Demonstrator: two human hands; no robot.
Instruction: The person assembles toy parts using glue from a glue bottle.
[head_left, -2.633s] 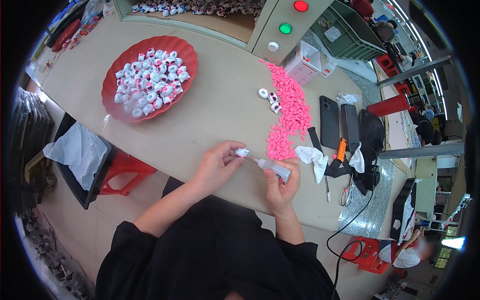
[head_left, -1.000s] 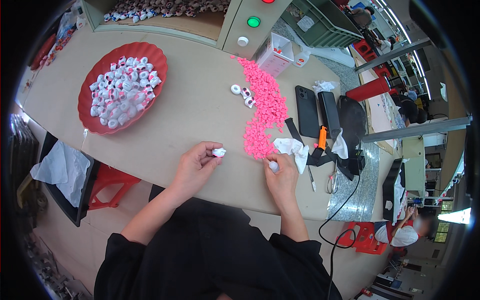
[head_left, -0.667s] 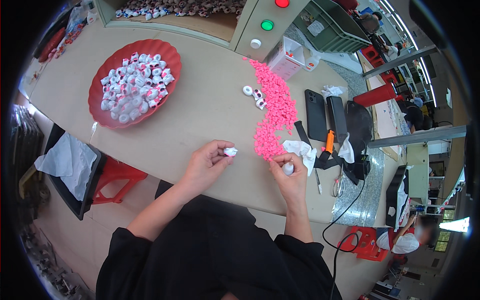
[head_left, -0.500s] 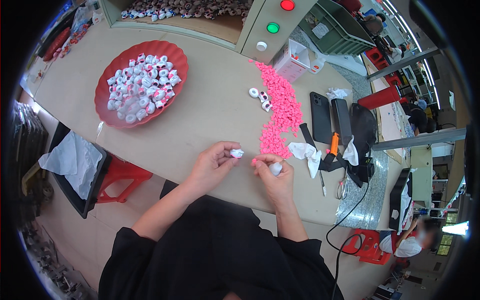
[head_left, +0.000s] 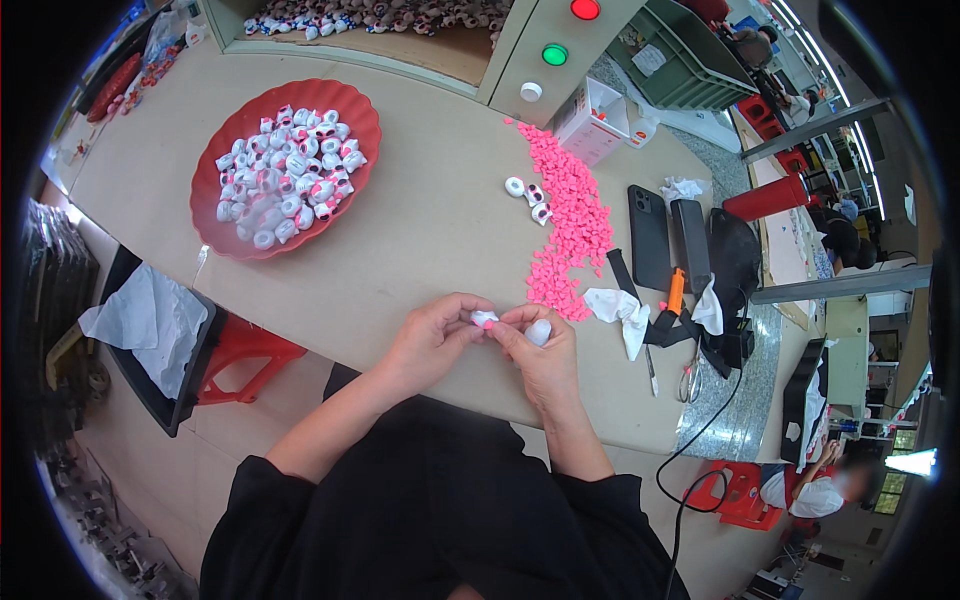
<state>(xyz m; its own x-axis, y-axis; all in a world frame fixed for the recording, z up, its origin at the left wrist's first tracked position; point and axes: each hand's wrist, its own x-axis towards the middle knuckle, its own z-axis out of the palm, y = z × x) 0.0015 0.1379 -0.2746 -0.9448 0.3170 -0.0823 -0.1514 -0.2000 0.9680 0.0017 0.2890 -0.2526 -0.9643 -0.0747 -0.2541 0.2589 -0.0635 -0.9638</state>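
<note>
Close to the table's near edge, my left hand (head_left: pixel 430 342) pinches a small white toy head (head_left: pixel 483 316) between thumb and fingers. My right hand (head_left: pixel 548 368) meets it from the other side, pressing a small pink piece (head_left: pixel 488 325) against the head with thumb and fingertip. A smooth white rounded object (head_left: pixel 539 332) sticks out of the curled fingers of that same hand; the rest of it is hidden. Many loose pink pieces (head_left: pixel 575 225) lie in a long strip beyond my right hand. Several white heads (head_left: pixel 534 195) lie beside the strip.
A red scalloped bowl (head_left: pixel 368 150) full of white and pink toy heads stands at the far left. On the right lie a black phone (head_left: pixel 649 238), an orange-handled tool (head_left: pixel 677 290), scissors (head_left: pixel 690 384) and crumpled tissue (head_left: pixel 622 308). A white box (head_left: pixel 590 135) stands behind the pink strip.
My two hands have come together. The pink piece in my right fingers now touches the white toy head in my left, where before they were apart.
</note>
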